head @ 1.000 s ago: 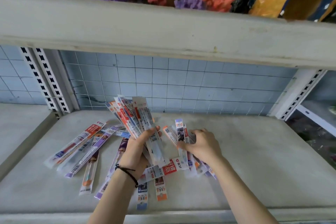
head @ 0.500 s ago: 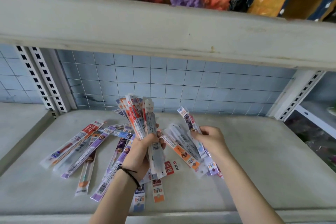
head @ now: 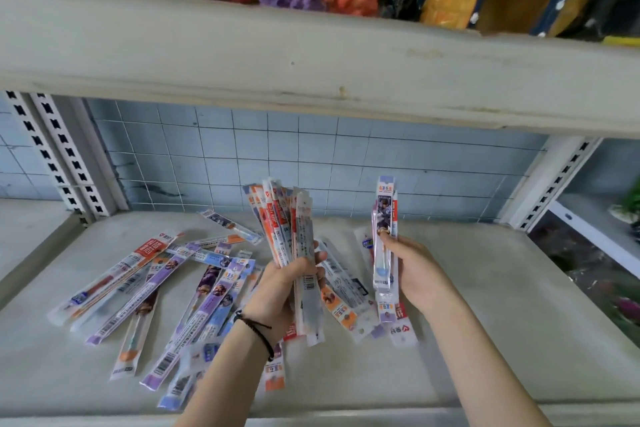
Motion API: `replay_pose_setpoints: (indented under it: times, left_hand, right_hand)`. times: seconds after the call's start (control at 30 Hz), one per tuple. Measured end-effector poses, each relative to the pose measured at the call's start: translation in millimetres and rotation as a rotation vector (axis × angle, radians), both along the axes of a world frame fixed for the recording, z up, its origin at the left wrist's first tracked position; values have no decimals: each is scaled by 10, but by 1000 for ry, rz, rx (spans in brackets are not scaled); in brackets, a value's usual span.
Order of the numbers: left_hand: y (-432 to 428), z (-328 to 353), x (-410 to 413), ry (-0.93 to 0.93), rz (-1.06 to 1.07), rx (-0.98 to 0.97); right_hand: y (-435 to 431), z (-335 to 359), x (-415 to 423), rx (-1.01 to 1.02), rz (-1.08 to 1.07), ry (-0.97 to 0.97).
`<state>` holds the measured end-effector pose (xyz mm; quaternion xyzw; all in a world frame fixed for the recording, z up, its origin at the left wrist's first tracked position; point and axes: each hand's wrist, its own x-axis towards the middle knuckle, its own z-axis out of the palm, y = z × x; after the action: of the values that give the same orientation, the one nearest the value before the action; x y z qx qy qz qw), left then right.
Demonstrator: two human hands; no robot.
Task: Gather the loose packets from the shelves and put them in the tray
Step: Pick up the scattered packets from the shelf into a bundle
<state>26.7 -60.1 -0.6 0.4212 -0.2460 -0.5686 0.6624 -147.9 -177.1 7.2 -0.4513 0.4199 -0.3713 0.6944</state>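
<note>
Head view: left hand [head: 280, 291] grips an upright fan of packets [head: 287, 225]; right hand [head: 412, 270] pinches a smaller upright bunch [head: 385, 239]. Loose packets [head: 166, 288] lie scattered on the shelf [head: 519, 322], mostly left of and beneath both hands.

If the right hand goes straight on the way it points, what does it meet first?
Likely the back wall; it seems to pass right of the bundle in the left hand, but depth is unclear.
</note>
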Motion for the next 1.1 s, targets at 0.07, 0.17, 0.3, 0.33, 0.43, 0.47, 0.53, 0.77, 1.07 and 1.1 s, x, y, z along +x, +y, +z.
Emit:
replay_pose_setpoints:
  times: [0.07, 0.17, 0.3, 0.33, 0.43, 0.47, 0.53, 0.77, 1.07, 1.1]
  left_hand:
    - [-45, 8, -81, 4, 7, 1]
    - [-147, 20, -251, 3, 46, 19]
    - [-242, 66, -516, -25, 81, 38]
    - [-266, 76, -584, -27, 81, 44]
    - [-353, 92, -771, -35, 58, 54]
    - [-378, 98, -834, -49, 50, 55]
    - [-406, 124, -958, -58, 31, 49]
    - [-480, 110, -1262, -97, 91, 22]
    - [-463, 56, -1376, -154, 81, -18]
    - [-460, 40, -1378, -167, 82, -18]
  right_hand:
    - [-22, 17, -56, -45, -3, 20]
    - [-95, 57, -203, -77, 33, 39]
    - [-162, 99, -363, -67, 151, 24]
    - [-172, 97, -398, -71, 174, 13]
    - [-181, 81, -466, -34, 258, -36]
    - [-185, 72, -491, -17, 288, -51]
    - [-195, 48, -525, -2, 312, -49]
    - [-113, 35, -595, -182, 388, 50]
    - [-162, 90, -750, -244, 436, 103]
    - [-174, 99, -770, -239, 449, 106]
